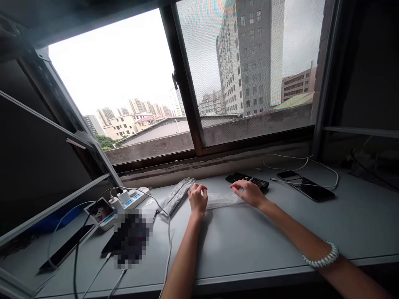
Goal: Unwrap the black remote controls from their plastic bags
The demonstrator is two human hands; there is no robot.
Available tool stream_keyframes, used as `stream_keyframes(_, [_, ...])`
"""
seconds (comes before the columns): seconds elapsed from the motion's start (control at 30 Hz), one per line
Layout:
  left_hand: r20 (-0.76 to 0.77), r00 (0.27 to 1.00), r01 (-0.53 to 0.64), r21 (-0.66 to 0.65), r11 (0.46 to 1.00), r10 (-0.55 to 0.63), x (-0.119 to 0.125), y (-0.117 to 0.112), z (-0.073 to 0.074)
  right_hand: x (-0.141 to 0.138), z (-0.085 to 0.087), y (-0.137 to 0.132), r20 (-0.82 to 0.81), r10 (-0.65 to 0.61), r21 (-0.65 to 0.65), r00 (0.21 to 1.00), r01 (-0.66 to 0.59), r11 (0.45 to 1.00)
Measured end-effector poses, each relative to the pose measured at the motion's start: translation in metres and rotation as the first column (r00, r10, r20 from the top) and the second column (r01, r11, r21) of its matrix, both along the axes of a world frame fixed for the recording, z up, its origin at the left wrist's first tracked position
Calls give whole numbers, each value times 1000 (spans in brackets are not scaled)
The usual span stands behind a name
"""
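My left hand (198,199) is above the desk with loosely bent fingers apart and nothing visible in it. My right hand (247,193) faces it from the other side, its fingers half curled and a gap beside the thumb; it too seems to hold nothing. Between and just below both hands, a clear plastic bag (222,201) lies flat on the desk. Left of my left hand rests a crinkled clear wrapper (177,197) with something long and grey inside. Directly behind my right hand is a black remote control (258,182), partly covered by it.
The grey desk (249,241) runs under a window. At left stand a white power strip (132,200) with plugs, a blurred-out dark device (132,236), a dark tablet (67,247) and loose cables. A dark phone (311,189) and a white cable (336,176) lie at right.
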State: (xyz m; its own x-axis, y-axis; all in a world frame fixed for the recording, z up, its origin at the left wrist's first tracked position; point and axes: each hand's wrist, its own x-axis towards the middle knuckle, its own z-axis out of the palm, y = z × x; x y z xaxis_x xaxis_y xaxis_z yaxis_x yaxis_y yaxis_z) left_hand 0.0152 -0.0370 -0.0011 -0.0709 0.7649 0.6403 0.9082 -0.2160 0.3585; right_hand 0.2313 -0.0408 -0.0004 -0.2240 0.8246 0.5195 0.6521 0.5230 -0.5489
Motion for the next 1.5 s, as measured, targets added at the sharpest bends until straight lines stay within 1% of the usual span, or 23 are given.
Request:
stream_keyframes(0.17, [-4, 1000, -3, -24, 1000, 3, 1, 0, 0, -1, 0, -1, 49, 18, -27, 999, -17, 999])
stream_keyframes(0.27, [0, 999, -50, -39, 998, 50, -1, -1, 1, 0, 0, -1, 55, 26, -30, 998, -24, 999])
stream_keyframes(0.33, [10, 993, -115, -46, 992, 115, -4, -1, 2, 0, 0, -1, 55, 26, -30, 998, -24, 999])
stream_keyframes(0.4, [8, 977, -212, -57, 976, 213, -10, 1, 3, 0, 1, -1, 54, 29, -39, 998, -27, 999])
stream_keyframes(0.47, [-3, 943, -332, -82, 940, 333, -16, 2, 3, 0, 1, -1, 55, 40, -56, 998, -37, 998])
stream_keyframes(0.53, [-1, 900, -432, -130, 892, 436, -21, 4, 1, 0, 1, -2, 54, 51, -74, 997, -47, 996])
stream_keyframes(0.6, [13, 875, -474, -185, 861, 485, -24, 4, -2, 0, 0, -2, 56, 59, -86, 997, -54, 995])
stream_keyframes(0.67, [10, 871, -478, -212, 853, 491, -25, 4, -4, 0, 0, -1, 57, 60, -91, 997, -55, 994])
stream_keyframes(0.8, [-32, 865, -498, -171, 850, 500, -25, 3, -6, 0, -1, -1, 67, 57, -91, 996, -50, 995])
stream_keyframes(0.97, [-34, 828, -556, -192, 809, 560, -29, 3, -6, 0, 0, -3, 86, 51, -92, 995, -43, 995])
stream_keyframes(1.23, [-37, 799, -591, -229, 773, 600, -40, 2, -5, 0, 2, -5, 90, 45, -97, 995, -37, 995])
stream_keyframes(1.37, [-73, 789, -610, -221, 761, 611, -49, 2, -3, 0, 2, -5, 96, 48, -105, 994, -38, 994])
stream_keyframes(1.5, [-71, 759, -643, -231, 730, 647, -54, 2, -4, 0, 2, -4, 97, 48, -104, 994, -38, 994])
